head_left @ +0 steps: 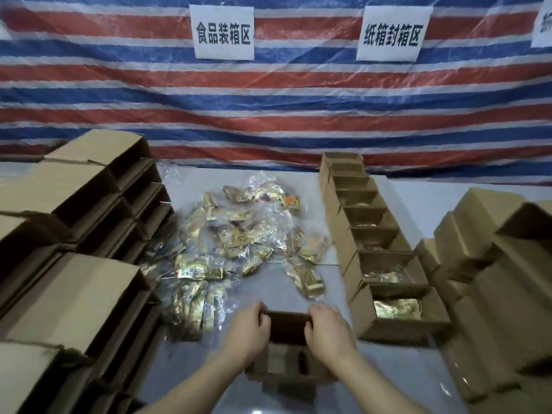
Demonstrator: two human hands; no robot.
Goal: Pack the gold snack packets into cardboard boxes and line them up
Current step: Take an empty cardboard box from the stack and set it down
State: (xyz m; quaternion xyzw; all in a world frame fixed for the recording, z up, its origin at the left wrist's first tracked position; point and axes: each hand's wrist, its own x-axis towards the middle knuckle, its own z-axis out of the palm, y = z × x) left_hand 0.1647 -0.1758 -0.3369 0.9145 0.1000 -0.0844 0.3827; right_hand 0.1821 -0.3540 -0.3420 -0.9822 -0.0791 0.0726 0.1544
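The left hand (pixel 249 331) and right hand (pixel 327 330) are both gripping the far rim of an open cardboard box (pixel 286 351) near the front edge of the table (pixel 418 195), fingers curling over the edge, one hand at each end. Just beyond it, the pile of gold snack packets (pixel 236 243) is lying in crinkly clear plastic. To the right, a row of filled boxes (pixel 373 234) is running away toward the striped tarp (pixel 274 109), gold showing inside the nearest ones. Stacked empty cartons (pixel 74 234) are sitting off to the left.
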